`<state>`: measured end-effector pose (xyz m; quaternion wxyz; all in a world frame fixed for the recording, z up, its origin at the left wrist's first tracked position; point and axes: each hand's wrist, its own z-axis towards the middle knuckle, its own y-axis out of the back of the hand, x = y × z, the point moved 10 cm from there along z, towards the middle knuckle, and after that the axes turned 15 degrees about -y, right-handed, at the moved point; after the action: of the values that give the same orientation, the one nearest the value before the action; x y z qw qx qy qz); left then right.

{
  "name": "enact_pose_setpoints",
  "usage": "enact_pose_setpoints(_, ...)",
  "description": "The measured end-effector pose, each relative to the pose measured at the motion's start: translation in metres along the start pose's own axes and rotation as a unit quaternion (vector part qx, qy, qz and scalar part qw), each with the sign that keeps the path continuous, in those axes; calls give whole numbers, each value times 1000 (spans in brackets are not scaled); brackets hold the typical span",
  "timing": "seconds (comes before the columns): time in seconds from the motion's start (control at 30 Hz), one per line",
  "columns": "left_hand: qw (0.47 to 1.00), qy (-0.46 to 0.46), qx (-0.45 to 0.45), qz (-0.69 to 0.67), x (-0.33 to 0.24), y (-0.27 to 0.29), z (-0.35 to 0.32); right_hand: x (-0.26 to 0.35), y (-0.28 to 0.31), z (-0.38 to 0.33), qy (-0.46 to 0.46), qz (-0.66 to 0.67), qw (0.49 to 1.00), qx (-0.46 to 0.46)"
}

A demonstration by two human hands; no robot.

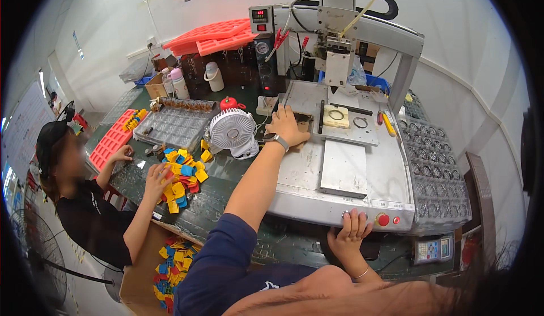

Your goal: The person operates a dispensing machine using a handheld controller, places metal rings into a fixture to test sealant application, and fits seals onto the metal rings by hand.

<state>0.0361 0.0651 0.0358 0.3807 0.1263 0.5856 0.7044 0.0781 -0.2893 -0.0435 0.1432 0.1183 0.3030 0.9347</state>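
Note:
My left hand (286, 128), with a watch on its wrist, reaches to the left edge of a metal benchtop machine (294, 194). Its fingers are spread, next to a small brown box (305, 122); what lies under the palm is hidden. At the machine's front panel, my right hand (348, 235) lays its fingers on the edge, left of a red button (383, 219). A cream block with a dark ring (335, 115) sits on the machine's plate, and another dark ring (360, 122) lies beside it. Above them hangs the machine's pointed head (338, 69).
A white fan (233, 132) stands left of my arm. Farther left, a co-worker (85, 202) handles coloured plastic pieces (184, 177); a carton (139, 282) below holds more. Clear trays (433, 168) are stacked at right, near a grey handheld controller (433, 250). A yellow-handled tool (389, 124) lies on the machine.

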Motion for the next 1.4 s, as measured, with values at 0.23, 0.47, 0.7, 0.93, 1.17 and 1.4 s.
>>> enact_pose_setpoints(0.23,987,-19,-127,-95,-3,18,2,0,0,1,-8,-12,1000,3)
enact_pose_setpoints(0.47,979,-22,-154,-130,-2,21,3,-2,1,3,-21,-6,1000,7)
enact_pose_setpoints(0.7,979,-23,-157,-132,-5,25,1,1,1,3,-7,-8,1000,10)
enact_pose_setpoints(0.93,974,-37,-160,-154,-7,25,2,0,0,2,-10,-9,1000,10)
enact_pose_setpoints(1.17,975,-23,-159,-150,-4,24,2,-3,0,2,-25,-8,1000,15)
enact_pose_setpoints(1.4,978,-20,-149,-146,-4,23,2,0,1,2,-10,-10,1000,15)
